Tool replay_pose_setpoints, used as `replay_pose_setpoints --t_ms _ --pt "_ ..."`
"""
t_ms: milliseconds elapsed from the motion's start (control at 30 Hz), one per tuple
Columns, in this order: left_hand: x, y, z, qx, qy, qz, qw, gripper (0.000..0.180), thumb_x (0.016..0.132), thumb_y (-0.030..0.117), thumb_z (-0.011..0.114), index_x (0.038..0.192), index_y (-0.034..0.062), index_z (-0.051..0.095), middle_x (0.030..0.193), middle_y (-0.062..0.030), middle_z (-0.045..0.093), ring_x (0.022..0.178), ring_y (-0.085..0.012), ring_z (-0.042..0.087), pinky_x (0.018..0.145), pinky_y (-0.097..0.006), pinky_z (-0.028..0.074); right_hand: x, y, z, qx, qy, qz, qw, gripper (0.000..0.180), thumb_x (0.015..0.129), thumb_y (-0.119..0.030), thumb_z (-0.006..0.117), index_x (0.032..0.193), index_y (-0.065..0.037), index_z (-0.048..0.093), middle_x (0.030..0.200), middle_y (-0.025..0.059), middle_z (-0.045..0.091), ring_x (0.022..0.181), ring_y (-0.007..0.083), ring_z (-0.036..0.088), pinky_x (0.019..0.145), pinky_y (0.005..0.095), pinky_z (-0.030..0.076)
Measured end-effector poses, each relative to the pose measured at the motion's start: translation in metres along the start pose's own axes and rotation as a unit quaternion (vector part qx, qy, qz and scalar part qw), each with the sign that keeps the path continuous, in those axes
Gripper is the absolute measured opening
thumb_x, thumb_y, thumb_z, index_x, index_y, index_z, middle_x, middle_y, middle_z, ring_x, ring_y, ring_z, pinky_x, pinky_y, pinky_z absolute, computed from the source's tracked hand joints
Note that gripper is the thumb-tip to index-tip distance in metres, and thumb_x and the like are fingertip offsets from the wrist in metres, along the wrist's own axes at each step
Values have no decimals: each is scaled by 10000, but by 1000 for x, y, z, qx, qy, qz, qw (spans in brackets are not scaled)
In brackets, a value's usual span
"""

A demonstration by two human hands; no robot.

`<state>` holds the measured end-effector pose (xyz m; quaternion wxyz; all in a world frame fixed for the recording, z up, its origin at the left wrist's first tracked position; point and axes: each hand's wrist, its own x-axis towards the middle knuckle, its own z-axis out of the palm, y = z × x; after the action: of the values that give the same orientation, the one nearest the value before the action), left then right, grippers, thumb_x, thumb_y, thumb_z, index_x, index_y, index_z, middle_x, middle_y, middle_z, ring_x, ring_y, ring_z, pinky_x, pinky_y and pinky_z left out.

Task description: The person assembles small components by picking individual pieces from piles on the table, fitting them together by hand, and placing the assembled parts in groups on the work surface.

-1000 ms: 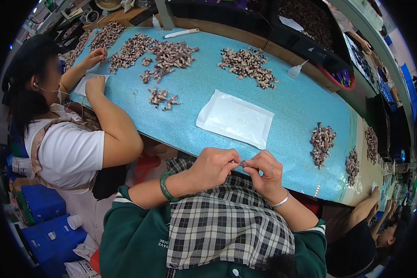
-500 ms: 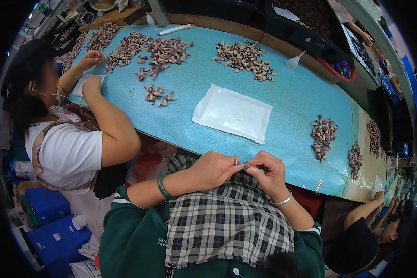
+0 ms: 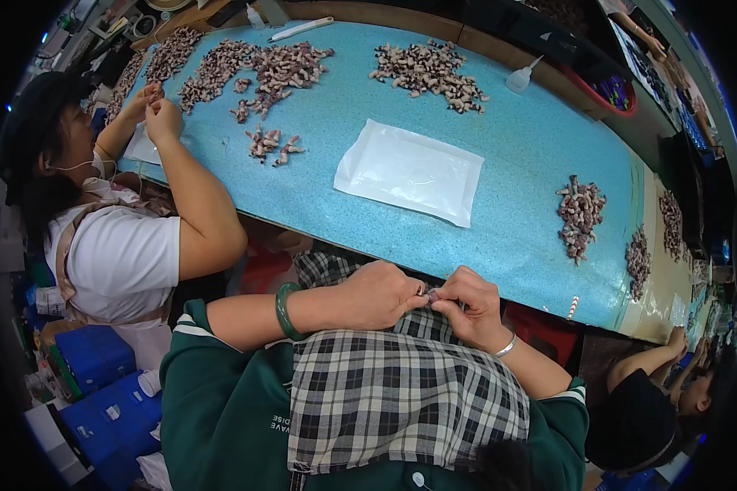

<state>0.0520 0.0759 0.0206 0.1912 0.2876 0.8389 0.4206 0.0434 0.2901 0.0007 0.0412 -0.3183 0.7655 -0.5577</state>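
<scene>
Both my hands are above the checked apron [image 3: 401,385], just in front of the table edge. Thumb and fingers of my left hand [image 3: 381,292] pinch a small brown-and-cream piece, mostly covered by the fingertips. My right hand [image 3: 472,304] pinches a small greyish-brown piece [image 3: 431,296] right against it. Whether these are two pieces or one joined piece, I cannot tell. On the blue table, just beyond my hands, lies a flat white packet [image 3: 409,173]. Farther back is a pile of small dark-and-cream pieces [image 3: 426,72].
More piles of such pieces lie at the far left [image 3: 287,69] and the right [image 3: 581,217]. A small squeeze bottle [image 3: 520,78] and a white pen-like tool [image 3: 301,29] are at the back. A co-worker [image 3: 123,245] sits close on my left; a striped stick [image 3: 572,307] lies near the right front edge.
My fingertips have drawn slightly closer together, the small pieces now touching or nearly so. The whole view has shifted a little. The co-worker's hands have come together.
</scene>
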Motion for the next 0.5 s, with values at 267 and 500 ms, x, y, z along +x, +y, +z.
replay_pose_setpoints --t_ms 267,500 --pt "2 2 3 -4 -19 -7 1000 292 926 249 543 737 28 530 599 -184 524 576 -387 539 525 -454 404 -9 1 2 31 11 28 999 104 731 -24 735 804 -43 664 680 64 567 613 193 530 548 291 414" --pt "4 5 4 5 -30 -5 1000 296 927 260 537 743 28 538 595 -188 528 581 -393 545 529 -462 407 -12 1 -1 38 7 35 999 93 737 -17 728 804 -39 668 677 64 566 614 190 529 552 287 415"
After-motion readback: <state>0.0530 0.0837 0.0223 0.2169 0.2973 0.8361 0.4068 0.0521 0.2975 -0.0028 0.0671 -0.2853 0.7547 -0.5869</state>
